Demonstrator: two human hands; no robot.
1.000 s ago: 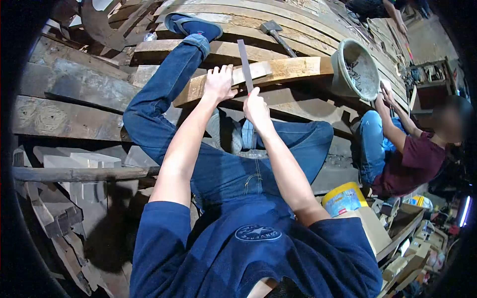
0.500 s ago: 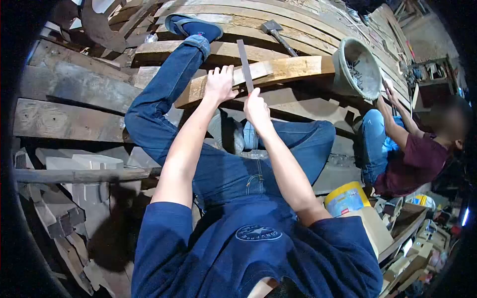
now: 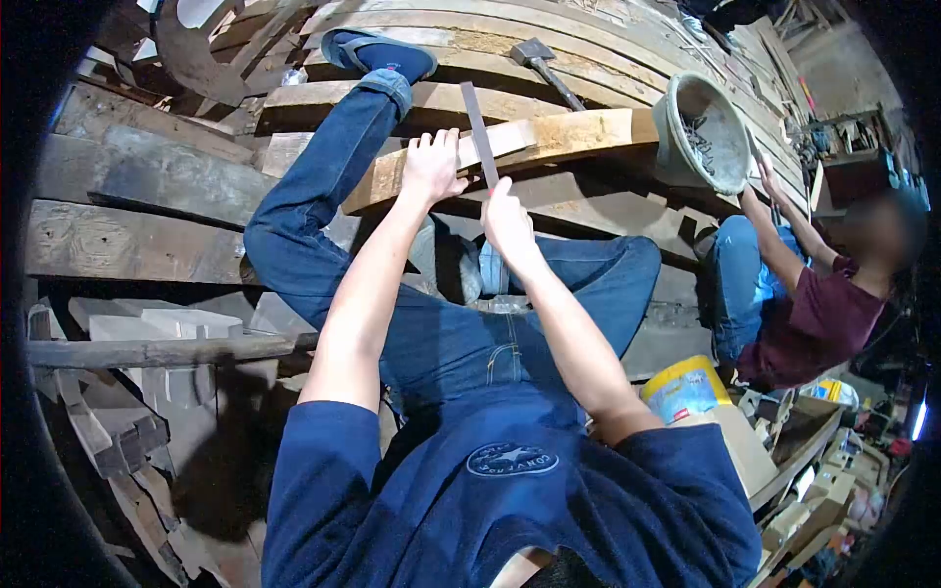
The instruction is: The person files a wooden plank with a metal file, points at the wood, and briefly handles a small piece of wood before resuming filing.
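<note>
My right hand (image 3: 508,218) is closed round the handle end of a long flat metal tool (image 3: 477,122), whose blade points up and away and lies across a light wooden piece (image 3: 510,139). Beside it, my left hand (image 3: 432,169) is closed on the near end of that light piece, its fingers bent over the wood. Beneath both runs a thick wooden beam (image 3: 588,130), slanting from near my left wrist to the bucket. A small red bit of the tool shows at my right hand.
A grey bucket (image 3: 702,134) with nails stands right of the beam. A hammer (image 3: 545,71) lies on planks behind. Another person (image 3: 818,309) sits at the right. A yellow container (image 3: 686,389) is near my right elbow, and a pole (image 3: 167,350) extends at the left.
The tool's blade has shifted slightly to the left with my right hand. My left hand has stayed nearly in place on the wood.
</note>
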